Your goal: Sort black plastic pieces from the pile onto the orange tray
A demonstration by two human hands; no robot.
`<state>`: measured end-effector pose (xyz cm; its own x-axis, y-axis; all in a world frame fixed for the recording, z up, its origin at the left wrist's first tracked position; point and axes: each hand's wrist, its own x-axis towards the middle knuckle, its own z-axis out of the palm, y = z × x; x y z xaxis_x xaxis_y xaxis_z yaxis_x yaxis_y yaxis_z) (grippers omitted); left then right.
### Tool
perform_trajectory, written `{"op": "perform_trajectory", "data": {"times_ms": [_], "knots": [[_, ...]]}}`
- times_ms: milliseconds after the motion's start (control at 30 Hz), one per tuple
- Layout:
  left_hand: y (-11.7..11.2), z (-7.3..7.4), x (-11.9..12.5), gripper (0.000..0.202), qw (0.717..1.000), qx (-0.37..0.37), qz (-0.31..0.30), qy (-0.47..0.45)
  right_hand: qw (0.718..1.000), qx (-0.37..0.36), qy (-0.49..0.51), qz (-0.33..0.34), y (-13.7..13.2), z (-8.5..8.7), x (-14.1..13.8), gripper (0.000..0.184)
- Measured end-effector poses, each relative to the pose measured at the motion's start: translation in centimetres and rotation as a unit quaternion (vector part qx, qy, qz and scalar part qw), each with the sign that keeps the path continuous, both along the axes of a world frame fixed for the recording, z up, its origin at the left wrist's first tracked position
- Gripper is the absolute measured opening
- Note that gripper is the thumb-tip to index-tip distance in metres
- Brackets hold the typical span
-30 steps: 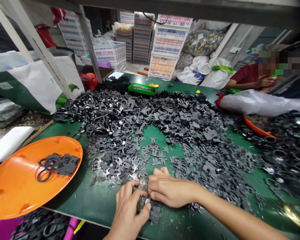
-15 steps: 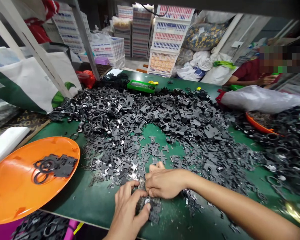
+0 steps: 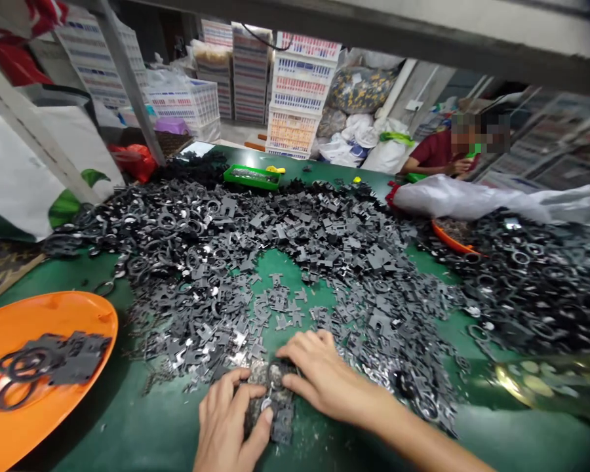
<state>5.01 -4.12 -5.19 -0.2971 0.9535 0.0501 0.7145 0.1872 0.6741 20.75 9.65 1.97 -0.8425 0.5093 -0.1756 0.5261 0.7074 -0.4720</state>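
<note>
Low in the head view, my left hand (image 3: 233,419) holds down a black plastic part (image 3: 282,423) on a grey, worn-looking block, its thumb pressing beside a small white round piece (image 3: 266,404). A dark ring (image 3: 275,375) lies at the far end of this part. My right hand (image 3: 322,377) has thumb and forefinger on either side of that ring, the other fingers curled above the table. Small grey H-shaped pieces (image 3: 280,300) lie just beyond both hands. Exactly how the ring joins the part is too blurred to tell.
A large heap of black plastic parts (image 3: 324,229) covers the green table (image 3: 152,419). At left stands an orange tray (image 3: 54,426) with finished-looking ring parts. A green tray (image 3: 250,178) sits behind the heap. Another person (image 3: 435,151) sits at the far right.
The whole view has shifted, so things appear further left. My right hand's bunched fingers have opened out, and thumb and forefinger now straddle the ring. My left hand stays on the part.
</note>
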Motion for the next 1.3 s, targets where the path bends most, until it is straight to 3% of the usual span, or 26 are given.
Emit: {"op": "perform_trajectory", "data": {"times_ms": [100,167,233,300,367,633,733,833,900,967,1033,1133,1300], "knots": [[-0.1,-0.2,0.0,0.018,1.000,0.001,-0.001,0.002,0.983,0.078,-0.037,-0.162,1.1,-0.8,5.0,0.023],[-0.1,-0.2,0.1,0.019,1.000,-0.001,0.005,0.002,0.927,0.185,-0.088,-0.314,2.7,-1.5,8.7,0.024],[-0.1,-0.1,0.2,0.019,1.000,-0.001,0.014,0.001,0.867,0.244,-0.132,-0.414,4.2,-2.5,11.5,0.027],[-0.2,-0.1,0.3,0.019,1.000,0.004,0.019,-0.002,0.869,0.240,-0.123,-0.415,5.3,-3.4,13.1,0.034],[-0.2,-0.2,0.3,0.020,1.000,0.011,0.025,-0.010,0.890,0.221,-0.094,-0.387,5.9,-4.1,13.5,0.033],[-0.8,-1.3,-0.5,0.024,0.993,0.051,0.047,-0.094,0.913,0.200,-0.037,-0.353,4.9,-4.7,12.4,0.035],[-0.2,-0.2,-1.0,0.025,0.995,0.049,0.032,-0.084,0.930,0.173,-0.028,-0.324,4.6,-4.5,11.9,0.029],[2.3,2.5,-0.7,0.022,0.996,0.074,-0.030,-0.039,0.940,0.156,-0.011,-0.304,4.1,-3.9,11.6,0.029],[5.1,4.4,0.2,0.021,0.990,0.065,-0.124,0.001,0.947,0.143,-0.003,-0.288,3.3,-3.6,11.4,0.033],[8.3,5.4,1.7,0.024,0.973,0.032,-0.222,0.044,0.956,0.125,-0.001,-0.265,2.4,-3.8,11.2,0.051],[11.5,5.3,3.5,0.036,0.959,0.019,-0.276,0.058,0.961,0.112,0.000,-0.253,1.5,-4.2,10.9,0.060],[15.0,4.0,5.8,0.048,0.946,0.002,-0.319,0.056,0.960,0.109,0.011,-0.258,0.9,-4.6,10.8,0.043],[16.9,2.7,6.2,0.024,0.953,-0.033,-0.303,-0.005,0.951,0.117,0.032,-0.285,1.8,-3.4,11.1,0.025]]}}
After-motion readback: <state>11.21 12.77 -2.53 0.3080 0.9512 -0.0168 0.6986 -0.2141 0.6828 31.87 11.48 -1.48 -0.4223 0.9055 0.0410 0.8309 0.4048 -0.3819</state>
